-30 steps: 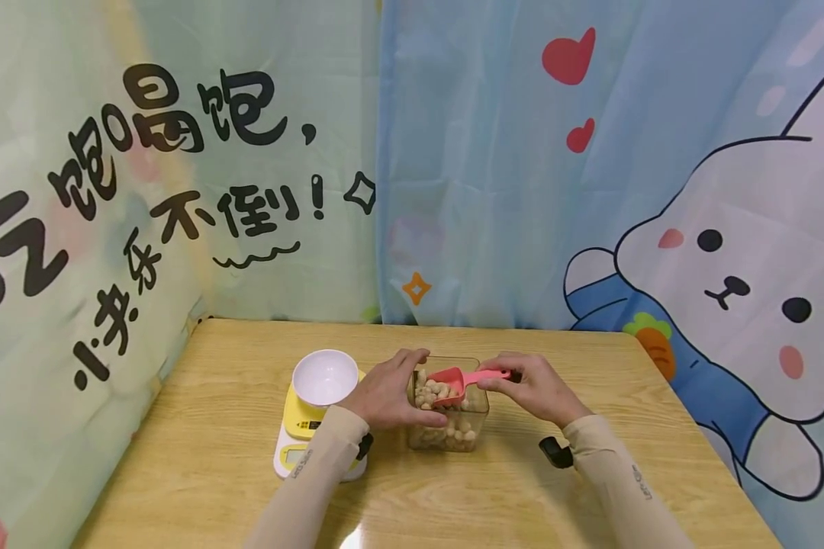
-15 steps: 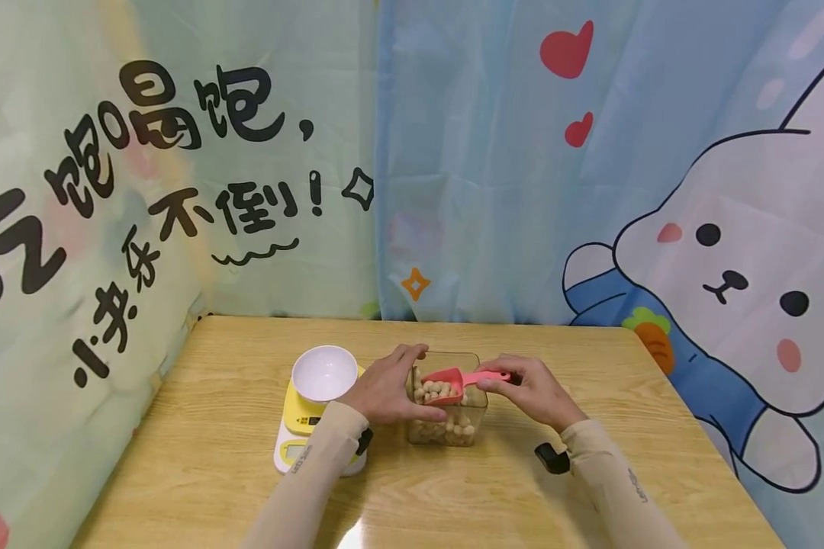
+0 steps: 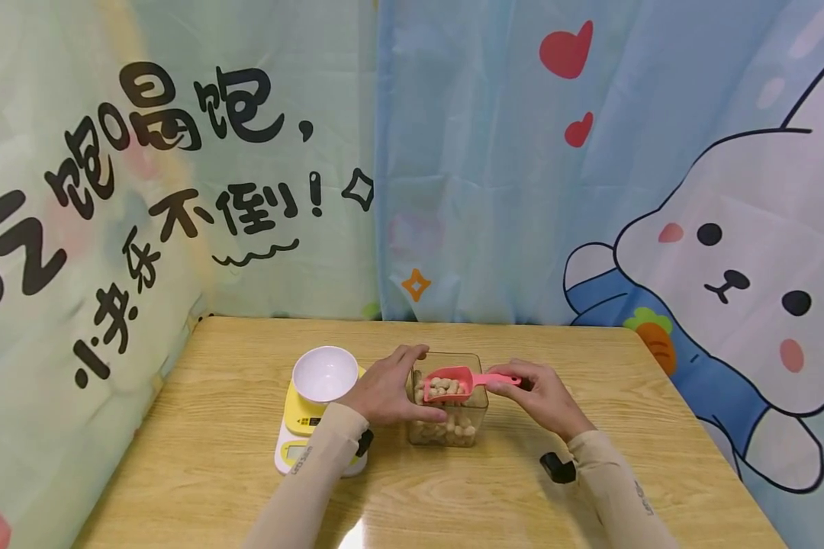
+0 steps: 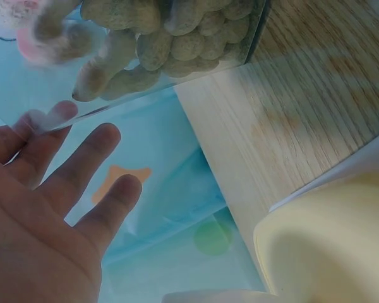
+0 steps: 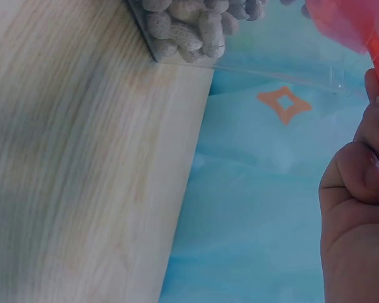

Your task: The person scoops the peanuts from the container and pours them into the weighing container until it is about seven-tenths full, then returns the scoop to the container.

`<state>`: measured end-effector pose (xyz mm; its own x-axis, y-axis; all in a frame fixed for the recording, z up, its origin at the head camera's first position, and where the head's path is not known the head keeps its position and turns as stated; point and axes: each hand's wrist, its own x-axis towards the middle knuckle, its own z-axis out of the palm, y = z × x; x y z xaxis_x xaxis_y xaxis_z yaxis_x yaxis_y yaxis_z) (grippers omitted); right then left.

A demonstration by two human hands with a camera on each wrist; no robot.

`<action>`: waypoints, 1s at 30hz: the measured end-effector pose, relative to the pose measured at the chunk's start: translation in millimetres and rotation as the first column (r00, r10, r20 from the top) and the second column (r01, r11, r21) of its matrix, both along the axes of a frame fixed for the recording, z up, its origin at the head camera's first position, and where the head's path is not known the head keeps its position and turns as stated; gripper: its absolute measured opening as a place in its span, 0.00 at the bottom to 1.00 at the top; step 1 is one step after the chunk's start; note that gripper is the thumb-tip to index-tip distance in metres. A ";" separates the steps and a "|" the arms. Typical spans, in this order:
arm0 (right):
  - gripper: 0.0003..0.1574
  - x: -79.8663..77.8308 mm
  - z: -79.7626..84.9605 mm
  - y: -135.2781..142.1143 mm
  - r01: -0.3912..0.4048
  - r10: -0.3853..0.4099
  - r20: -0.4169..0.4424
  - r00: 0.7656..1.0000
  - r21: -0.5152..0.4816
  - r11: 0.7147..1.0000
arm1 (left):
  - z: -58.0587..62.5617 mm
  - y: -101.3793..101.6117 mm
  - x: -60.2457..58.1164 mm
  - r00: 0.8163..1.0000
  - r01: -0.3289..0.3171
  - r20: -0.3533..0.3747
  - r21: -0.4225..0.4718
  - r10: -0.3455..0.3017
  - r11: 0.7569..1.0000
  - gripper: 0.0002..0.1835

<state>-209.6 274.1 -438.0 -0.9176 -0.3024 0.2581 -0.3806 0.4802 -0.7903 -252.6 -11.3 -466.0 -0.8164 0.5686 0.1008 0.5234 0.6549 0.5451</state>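
A clear square container (image 3: 482,418) holding unshelled peanuts (image 4: 155,47) stands mid-table. My left hand (image 3: 383,393) grips it from the left, the thumb along the near wall and the fingers at the far side. In the left wrist view, some of those fingers meet the clear wall while others are spread away from it. My right hand (image 3: 542,398) pinches the handle of a pink scoop (image 3: 468,379), also partly seen in the right wrist view. Several peanuts lie in the scoop, which is at the container's mouth, nearly level.
A white bowl (image 3: 326,374) sits on a yellow-and-white kitchen scale (image 3: 300,415) left of the container, partly behind my left forearm. Printed curtains (image 3: 467,168) hang behind and beside the wooden table (image 3: 220,412).
The scoop has levelled out and come slightly to the right, its peanuts showing more plainly. My right hand has shifted a little to the right with it. The left hand holds its place.
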 end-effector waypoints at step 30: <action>0.14 -20.5 -42.3 17.4 0.021 -0.022 -0.034 0.999 -0.041 0.999 | 28.0 -29.7 1.3 0.991 -0.060 -0.117 -0.017 0.057 0.998 0.61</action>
<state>-230.1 291.6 -480.2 -0.9140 -0.2713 0.3017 -0.3981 0.4560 -0.7960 -251.3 -40.9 -437.9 -0.8317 0.5232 0.1860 0.5430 0.6967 0.4688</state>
